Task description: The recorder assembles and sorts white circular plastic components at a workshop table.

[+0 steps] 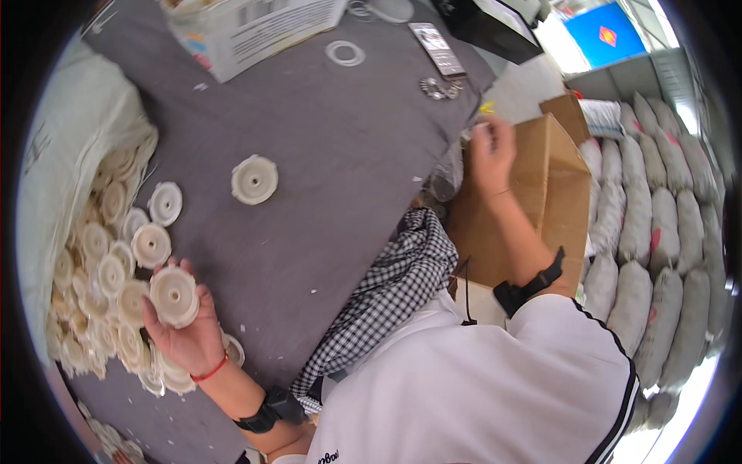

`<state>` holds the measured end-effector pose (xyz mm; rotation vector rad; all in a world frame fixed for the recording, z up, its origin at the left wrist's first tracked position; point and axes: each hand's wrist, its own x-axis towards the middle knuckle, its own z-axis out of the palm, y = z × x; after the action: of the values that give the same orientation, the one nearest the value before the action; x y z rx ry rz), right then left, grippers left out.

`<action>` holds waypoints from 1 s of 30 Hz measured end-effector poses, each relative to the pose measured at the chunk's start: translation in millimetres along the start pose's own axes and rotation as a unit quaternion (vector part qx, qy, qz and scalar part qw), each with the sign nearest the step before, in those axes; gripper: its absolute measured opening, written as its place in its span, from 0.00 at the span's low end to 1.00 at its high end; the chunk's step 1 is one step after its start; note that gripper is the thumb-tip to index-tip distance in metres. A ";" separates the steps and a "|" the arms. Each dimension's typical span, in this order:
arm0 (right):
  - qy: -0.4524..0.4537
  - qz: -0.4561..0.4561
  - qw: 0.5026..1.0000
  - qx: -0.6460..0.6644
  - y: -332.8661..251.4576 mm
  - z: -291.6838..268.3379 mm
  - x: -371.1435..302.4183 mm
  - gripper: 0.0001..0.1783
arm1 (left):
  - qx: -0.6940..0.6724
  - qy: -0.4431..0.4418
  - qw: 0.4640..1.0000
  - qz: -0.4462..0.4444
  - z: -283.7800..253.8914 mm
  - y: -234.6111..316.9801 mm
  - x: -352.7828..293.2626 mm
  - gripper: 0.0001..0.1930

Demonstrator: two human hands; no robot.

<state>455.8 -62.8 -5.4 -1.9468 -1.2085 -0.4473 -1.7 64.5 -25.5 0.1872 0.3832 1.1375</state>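
My left hand (192, 340) is closed around the edge of a cream-white round plastic disc (175, 300) with a small hole at its centre. It is held above the left side of the table, beside a heap of similar discs (112, 274) spilling from a white woven sack (81, 116). Another such disc (254, 179) lies alone on the grey cloth. My right hand (493, 155) is at the table's right edge, over the rim of an open cardboard box (502, 224). Its fingers are curled together, and what they hold, if anything, is too small and blurred to name.
A white printed carton (255, 31) stands at the back of the grey-covered table (309, 232). Near the far right corner lie a phone (437, 50), a metal bracelet or watch (440, 89) and a white ring (345, 53). Stacked, filled sacks (657, 224) line the right side.
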 end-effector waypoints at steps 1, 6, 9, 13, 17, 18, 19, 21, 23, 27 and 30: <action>0.053 0.046 0.997 -0.042 33.1 -28.9 9.3 0.11 | -0.006 -0.002 1.000 -0.004 2.2 -1.0 0.2 0.25; 0.184 0.158 0.927 -0.285 162.9 -174.0 3.9 0.18 | -0.005 0.011 1.000 -0.013 8.5 -4.5 0.9 0.26; 0.087 0.274 0.869 -0.402 199.7 -214.1 -24.9 0.23 | 0.002 0.024 1.000 -0.020 13.2 -0.9 -5.5 0.28; 0.028 0.396 0.810 -0.432 189.3 -159.3 -13.7 0.24 | 0.017 0.028 0.999 -0.029 18.5 -11.1 0.7 0.29; -0.029 0.065 0.991 -0.117 7.4 -7.0 8.8 0.23 | 0.008 0.021 1.000 -0.009 15.1 -8.3 -6.2 0.30; -0.112 0.046 0.992 0.037 -32.6 24.0 5.2 0.24 | 0.006 0.016 1.000 0.003 20.1 -8.5 -7.5 0.30; -0.200 -0.039 0.978 0.047 -79.6 48.1 1.0 0.26 | -0.004 0.005 1.000 0.003 19.5 -8.8 -7.4 0.30; -0.266 -0.237 0.930 0.085 -143.3 82.1 -11.3 0.29 | -0.012 -0.019 1.000 0.007 17.2 -11.8 -2.7 0.27; -0.281 -0.266 0.905 0.178 -192.2 114.0 -24.0 0.31 | 0.047 0.009 0.998 0.038 19.4 -14.8 -2.2 0.25; -0.336 -0.361 0.864 0.107 -228.7 146.4 -30.4 0.32 | -0.001 0.018 0.999 0.032 18.7 -10.1 -0.9 0.23; -0.394 -0.078 0.825 0.399 -266.8 129.4 -36.2 0.30 | 0.075 0.071 0.995 0.017 22.2 -13.2 -2.5 0.23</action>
<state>193.1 78.9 5.7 -1.2688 -1.6899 0.7888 17.2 57.9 -9.1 0.2459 0.5939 1.1599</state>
